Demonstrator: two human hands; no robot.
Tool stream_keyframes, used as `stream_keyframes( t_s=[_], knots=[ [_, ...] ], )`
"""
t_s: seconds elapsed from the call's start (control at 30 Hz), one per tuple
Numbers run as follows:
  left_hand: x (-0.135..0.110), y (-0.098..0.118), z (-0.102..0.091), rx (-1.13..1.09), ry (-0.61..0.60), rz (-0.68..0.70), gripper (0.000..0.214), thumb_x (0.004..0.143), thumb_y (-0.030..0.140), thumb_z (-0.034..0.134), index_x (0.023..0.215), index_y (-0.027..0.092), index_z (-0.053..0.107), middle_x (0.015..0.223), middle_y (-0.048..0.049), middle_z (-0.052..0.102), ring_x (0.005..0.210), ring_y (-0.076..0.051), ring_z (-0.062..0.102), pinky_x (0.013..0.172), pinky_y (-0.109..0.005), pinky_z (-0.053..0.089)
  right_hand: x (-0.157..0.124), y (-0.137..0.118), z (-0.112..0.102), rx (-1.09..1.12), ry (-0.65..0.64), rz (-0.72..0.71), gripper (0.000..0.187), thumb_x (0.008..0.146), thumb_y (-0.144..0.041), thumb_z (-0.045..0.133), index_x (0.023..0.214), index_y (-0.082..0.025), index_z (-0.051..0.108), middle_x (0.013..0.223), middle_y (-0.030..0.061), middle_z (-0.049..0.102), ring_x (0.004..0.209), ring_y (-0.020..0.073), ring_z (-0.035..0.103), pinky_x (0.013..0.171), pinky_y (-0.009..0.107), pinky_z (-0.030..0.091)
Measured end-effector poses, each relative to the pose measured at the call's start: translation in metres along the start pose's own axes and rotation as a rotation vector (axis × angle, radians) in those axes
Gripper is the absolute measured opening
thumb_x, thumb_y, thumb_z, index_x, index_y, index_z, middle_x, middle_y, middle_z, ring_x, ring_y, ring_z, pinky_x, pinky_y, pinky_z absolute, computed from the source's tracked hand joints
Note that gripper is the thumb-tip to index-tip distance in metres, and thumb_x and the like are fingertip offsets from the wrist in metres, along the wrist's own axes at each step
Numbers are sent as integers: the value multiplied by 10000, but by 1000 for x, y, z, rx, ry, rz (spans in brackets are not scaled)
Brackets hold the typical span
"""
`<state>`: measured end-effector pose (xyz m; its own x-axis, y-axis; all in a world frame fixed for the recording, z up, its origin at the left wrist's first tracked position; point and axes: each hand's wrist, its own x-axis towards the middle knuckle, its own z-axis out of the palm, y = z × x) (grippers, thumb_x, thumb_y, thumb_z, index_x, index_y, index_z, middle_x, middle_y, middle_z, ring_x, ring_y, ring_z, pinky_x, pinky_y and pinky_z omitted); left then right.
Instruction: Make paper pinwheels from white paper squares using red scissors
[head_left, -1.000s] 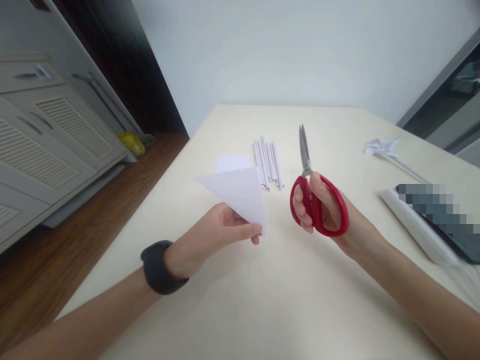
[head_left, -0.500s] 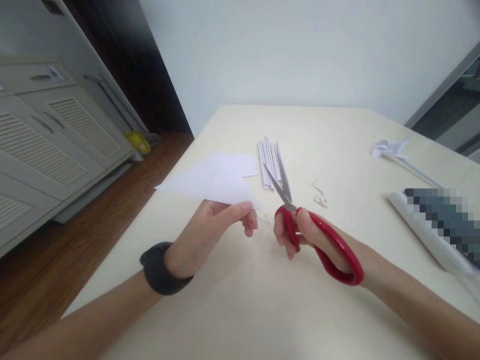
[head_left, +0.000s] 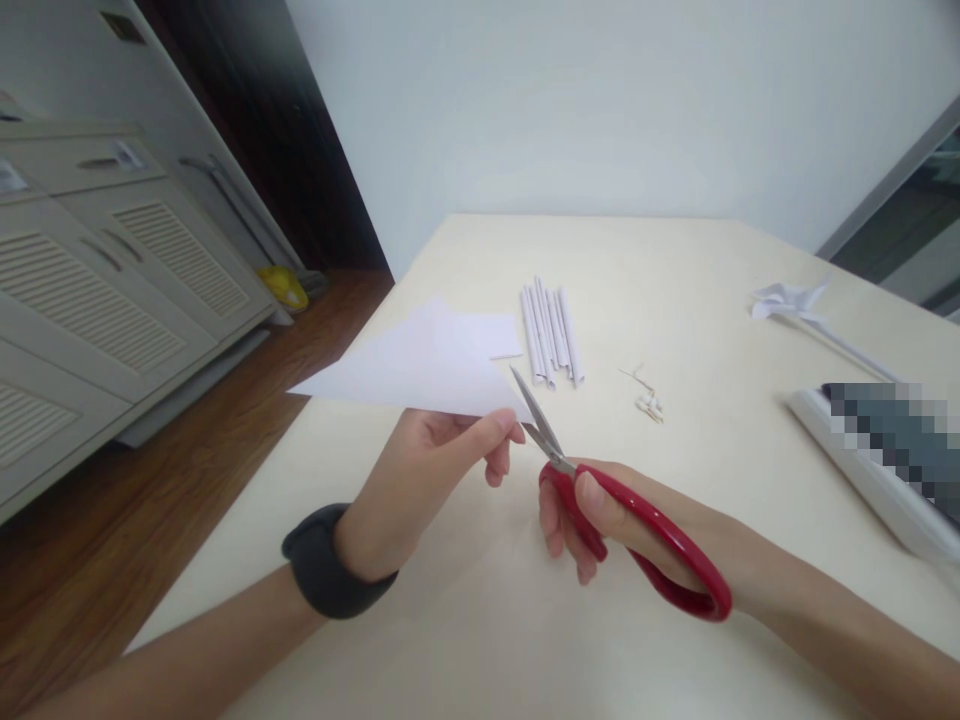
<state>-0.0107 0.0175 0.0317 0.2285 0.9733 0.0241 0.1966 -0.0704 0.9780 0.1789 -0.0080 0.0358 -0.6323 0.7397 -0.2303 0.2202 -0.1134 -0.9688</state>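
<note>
My left hand (head_left: 435, 460) pinches a folded white paper triangle (head_left: 409, 370) by its near corner and holds it almost flat above the cream table (head_left: 480, 620). A dark band sits on that wrist. My right hand (head_left: 600, 520) grips red-handled scissors (head_left: 637, 525), fingers through the loops. The steel blades (head_left: 534, 415) are slightly apart and point up-left, their tips meeting the paper's corner beside my left thumb.
Several rolled white paper sticks (head_left: 551, 325) lie side by side mid-table, with a flat white sheet (head_left: 487, 335) to their left. Small pins (head_left: 646, 400) lie right of the rolls. A paper pinwheel (head_left: 787, 298) and a blurred-out object (head_left: 892, 440) sit at right. White cabinets (head_left: 97, 280) stand left.
The right hand swung the scissors from pointing away to pointing up-left and brought the blades to the paper's corner. The left hand tilted the triangle flatter and shifted it left.
</note>
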Motion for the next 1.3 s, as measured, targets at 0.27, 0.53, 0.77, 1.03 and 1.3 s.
stream_keyframes(
  t_s=[0.27,0.53,0.77,1.03,1.3],
  knots=[
    [0,-7,1,-79,-17,-49,226,814,299,549,626,178,579,510,58,514,499,-94,450,596,-240,403,1,4,0,-32,3,5,326,887,-473,381,761,-191,487,744,4,547,671,146,525,686,301,404],
    [-1,-4,-2,12,-72,-79,391,824,347,519,478,166,505,519,24,497,590,-125,482,634,-263,371,2,10,2,-1,-2,1,302,875,-482,401,805,-197,474,831,18,564,697,143,521,724,310,416],
    [-2,-7,-2,33,-52,-133,342,793,384,554,521,176,551,542,29,531,628,-139,512,696,-272,387,3,12,3,-21,-3,7,302,883,-478,389,807,-197,470,794,8,545,695,138,514,734,314,422],
    [-4,-8,0,-24,-65,-159,397,811,380,525,469,187,469,570,31,535,693,-148,538,740,-264,390,4,14,2,-98,-34,-22,362,902,-511,287,835,-197,454,855,24,542,725,137,510,749,322,416],
    [-5,-10,-1,38,-74,-186,431,800,432,527,449,193,455,567,25,527,760,-177,552,779,-293,367,3,7,1,-81,-70,-42,384,898,-526,265,811,-193,437,859,26,488,749,137,471,769,325,406]
  ],
)
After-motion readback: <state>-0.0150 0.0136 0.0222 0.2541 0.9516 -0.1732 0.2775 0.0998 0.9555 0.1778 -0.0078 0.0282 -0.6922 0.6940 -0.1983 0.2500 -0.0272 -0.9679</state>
